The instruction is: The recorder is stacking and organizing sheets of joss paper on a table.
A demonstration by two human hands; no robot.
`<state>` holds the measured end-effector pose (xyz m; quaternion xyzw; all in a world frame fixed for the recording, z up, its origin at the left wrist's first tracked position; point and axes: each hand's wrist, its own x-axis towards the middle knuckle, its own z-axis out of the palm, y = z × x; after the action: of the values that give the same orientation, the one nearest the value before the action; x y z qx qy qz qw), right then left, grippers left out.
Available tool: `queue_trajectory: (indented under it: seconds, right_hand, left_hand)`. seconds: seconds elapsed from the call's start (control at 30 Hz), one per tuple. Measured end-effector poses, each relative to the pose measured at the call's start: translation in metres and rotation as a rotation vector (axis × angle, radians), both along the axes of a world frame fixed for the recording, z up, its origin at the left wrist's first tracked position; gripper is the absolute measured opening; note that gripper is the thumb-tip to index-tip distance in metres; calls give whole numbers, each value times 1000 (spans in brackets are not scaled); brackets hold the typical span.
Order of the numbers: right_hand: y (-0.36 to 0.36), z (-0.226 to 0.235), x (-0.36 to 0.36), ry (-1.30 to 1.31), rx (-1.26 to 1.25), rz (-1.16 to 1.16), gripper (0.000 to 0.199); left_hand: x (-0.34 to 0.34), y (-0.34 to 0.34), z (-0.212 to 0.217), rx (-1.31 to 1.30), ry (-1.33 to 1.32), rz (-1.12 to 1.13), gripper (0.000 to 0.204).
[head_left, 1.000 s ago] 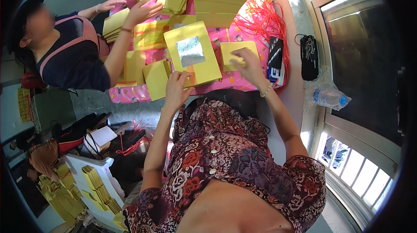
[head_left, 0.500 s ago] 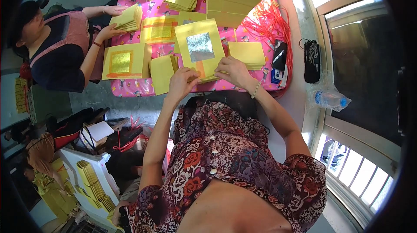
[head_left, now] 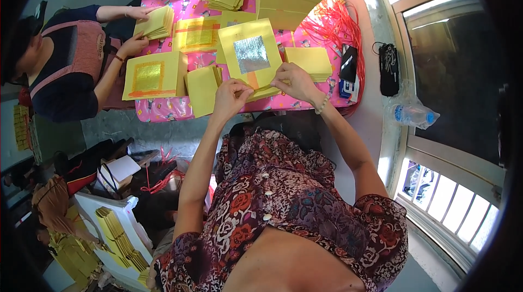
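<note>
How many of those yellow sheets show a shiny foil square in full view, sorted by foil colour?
silver-foil sheet: 1, pinched at its near edge by the left hand and the right hand
gold-foil sheets: 2, lying flat on the pink table cover
Total: 3

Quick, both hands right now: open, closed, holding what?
Left hand: closed, pinching the lower edge of the yellow sheet with the silver foil square.
Right hand: closed, pinching the same sheet's lower edge.
</note>
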<state>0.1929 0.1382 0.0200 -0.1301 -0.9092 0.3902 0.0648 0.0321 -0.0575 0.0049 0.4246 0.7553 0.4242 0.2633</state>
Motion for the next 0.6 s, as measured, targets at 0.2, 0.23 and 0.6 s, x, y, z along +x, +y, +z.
queue_trajectory:
  seconds: [0.2, 0.23, 0.6]
  right_hand:
    - [-4, -1, 3, -1, 14, -30, 15]
    - [-4, -2, 3, -3, 11, -32, 15]
    - [-2, 7, -8, -55, 42, -12, 16]
  left_hand:
    - [0, 0, -4, -23, 0, -5, 15]
    - [0, 0, -4, -29, -7, -8, 16]
    - [-5, 3, 2, -61, -2, 14, 18]
